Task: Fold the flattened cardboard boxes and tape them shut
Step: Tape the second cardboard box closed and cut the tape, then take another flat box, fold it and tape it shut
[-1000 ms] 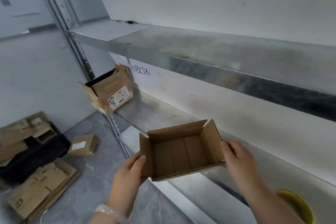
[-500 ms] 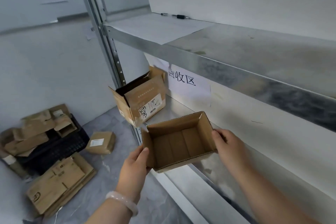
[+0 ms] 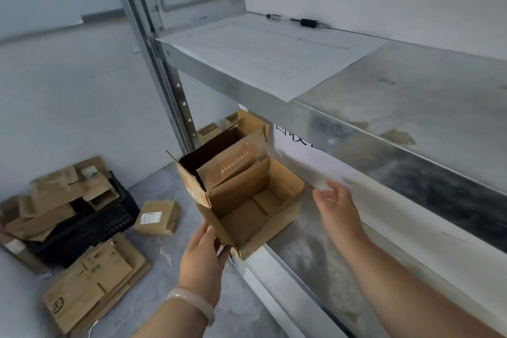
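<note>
Box (image 3: 247, 208): small, brown and open-topped. It sits at the near edge of the lower shelf (image 3: 315, 250), mid-frame, just in front of a second open box (image 3: 219, 162). The left hand (image 3: 204, 258) rests against its near left corner, fingers fairly straight along the wall; whether the thumb hooks the edge is unclear. The right hand (image 3: 336, 206), blurred, hovers open to the right, clear of the box. The thin corrugated card is probably light, stiff in the walls, floppy at the flaps and easily crushed, so it is best held by two opposite walls.
</note>
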A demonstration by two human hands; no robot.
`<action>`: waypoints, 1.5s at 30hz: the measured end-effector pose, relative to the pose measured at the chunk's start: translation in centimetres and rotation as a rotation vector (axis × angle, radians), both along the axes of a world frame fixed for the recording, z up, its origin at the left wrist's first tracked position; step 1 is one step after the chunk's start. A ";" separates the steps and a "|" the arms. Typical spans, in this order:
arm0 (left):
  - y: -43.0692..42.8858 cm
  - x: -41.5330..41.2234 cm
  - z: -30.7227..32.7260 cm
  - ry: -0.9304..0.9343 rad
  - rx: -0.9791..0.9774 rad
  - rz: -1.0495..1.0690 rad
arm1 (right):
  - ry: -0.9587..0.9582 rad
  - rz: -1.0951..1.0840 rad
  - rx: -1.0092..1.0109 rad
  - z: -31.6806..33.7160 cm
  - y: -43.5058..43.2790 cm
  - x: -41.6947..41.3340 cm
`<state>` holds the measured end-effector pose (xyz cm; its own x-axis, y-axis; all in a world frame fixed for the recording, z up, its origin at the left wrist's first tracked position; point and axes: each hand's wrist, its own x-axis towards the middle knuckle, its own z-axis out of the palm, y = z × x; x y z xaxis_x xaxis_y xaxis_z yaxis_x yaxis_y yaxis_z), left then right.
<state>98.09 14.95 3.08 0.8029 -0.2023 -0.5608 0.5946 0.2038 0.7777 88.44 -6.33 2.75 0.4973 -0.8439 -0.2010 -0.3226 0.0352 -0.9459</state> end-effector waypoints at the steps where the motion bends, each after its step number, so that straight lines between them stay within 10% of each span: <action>1: -0.1 0.4 -0.1 0.028 -0.018 -0.011 | -0.005 -0.023 0.059 -0.7 0.5 -0.2; 12: 0.7 4.5 -1.3 -0.069 -0.019 -0.481 | 0.109 0.322 0.177 -3.6 4.3 4.0; 19: 2.1 5.5 0.3 -1.059 0.502 -0.870 | 0.207 0.157 -0.139 -3.5 8.4 -0.4; 26: -2.8 -0.3 2.8 -1.816 0.333 -1.059 | 0.517 -0.136 -0.501 0.4 13.9 -12.9; 45: -2.9 -48.1 5.7 -1.988 -0.393 -1.407 | 0.862 -0.703 -0.591 6.1 28.5 -57.5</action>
